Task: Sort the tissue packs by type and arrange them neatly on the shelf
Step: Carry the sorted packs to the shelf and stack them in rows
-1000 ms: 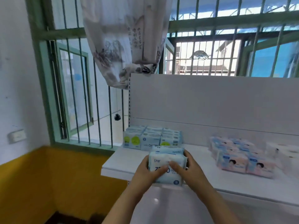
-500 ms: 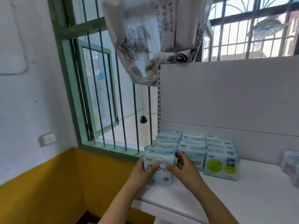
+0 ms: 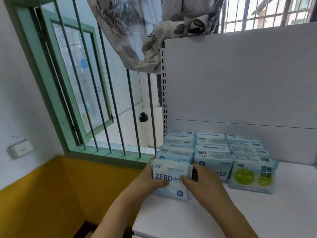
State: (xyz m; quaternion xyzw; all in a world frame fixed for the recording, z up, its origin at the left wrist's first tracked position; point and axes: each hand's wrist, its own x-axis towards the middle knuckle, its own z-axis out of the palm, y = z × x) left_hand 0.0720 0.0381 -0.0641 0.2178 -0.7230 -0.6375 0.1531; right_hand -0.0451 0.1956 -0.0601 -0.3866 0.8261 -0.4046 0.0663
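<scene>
**Hazards: seating the pack at the shelf's left front corner**

Present state. Both hands hold one pack [image 3: 171, 179], marked "ZERO", upright at the front of the left column of the stack [image 3: 214, 152]. The left hand [image 3: 147, 177] grips the pack's left edge, thumb across the front face. The right hand [image 3: 197, 181] grips the right edge, fingers curled onto the front. The pack's base appears to touch the shelf [image 3: 257, 212], though contact cannot be confirmed. The stack stands in three columns against the back panel [image 3: 240, 74].

Hazard 1: fall from the edge. The pack sits close to the shelf's left edge and near its front edge, with open floor below. If it is released while overhanging or leaning outward, it is likely to tip off.

Hazard 2: displaced stack. The packs look soft and light. Pushing the held pack back hard could slide or skew the column behind it and open gaps between columns.

Hazard 3: collapse on release. A soft pack stood on a narrow face may slump forward once both hands let go, unless it rests flush against the pack behind.

Hazard 4: mixed faces. The front pack of the right column [image 3: 252, 176] shows green circles, and the middle front pack's lettering reads upside down. Whether these are a different type cannot be determined from the printing visible; confirm before closing the row.
</scene>
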